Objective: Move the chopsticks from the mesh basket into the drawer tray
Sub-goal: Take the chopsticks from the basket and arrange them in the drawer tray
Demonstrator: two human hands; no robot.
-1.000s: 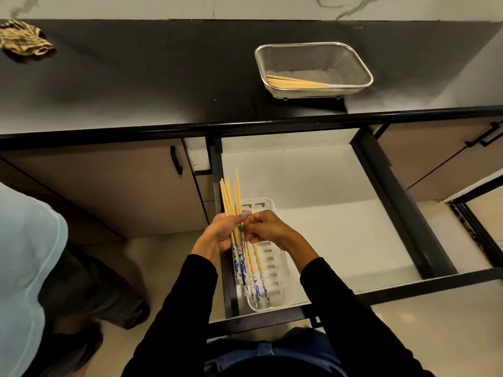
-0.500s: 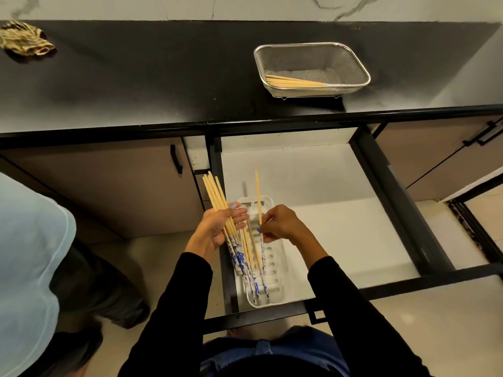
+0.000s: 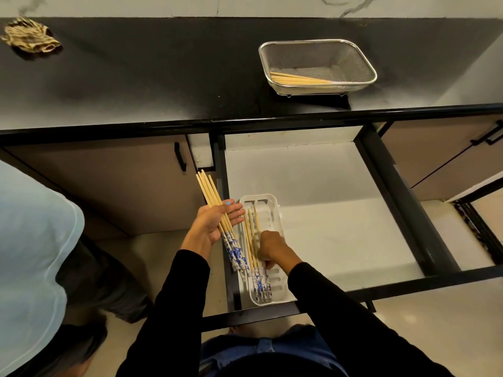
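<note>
Where the black stone counter [image 3: 136, 77] runs under a pale marbled wall, a rectangular steel mesh basket [image 3: 364, 63] stands with several plain wooden chopsticks [image 3: 299, 78] inside; a crumpled striped cloth [image 3: 30, 39] lies far left. Below, the white-lined open drawer [image 3: 326, 186] holds a white slotted plastic tray [image 3: 275, 210] at its front left corner. My left hand [image 3: 212, 227], fingers loosely curled, cradles a bundle of blue-and-white-handled chopsticks [image 3: 217, 210]. My right hand [image 3: 272, 248] is closed on chopsticks lying in the tray [image 3: 254, 240]. Half a second ago it held one upright; now it is lowered flat.
</note>
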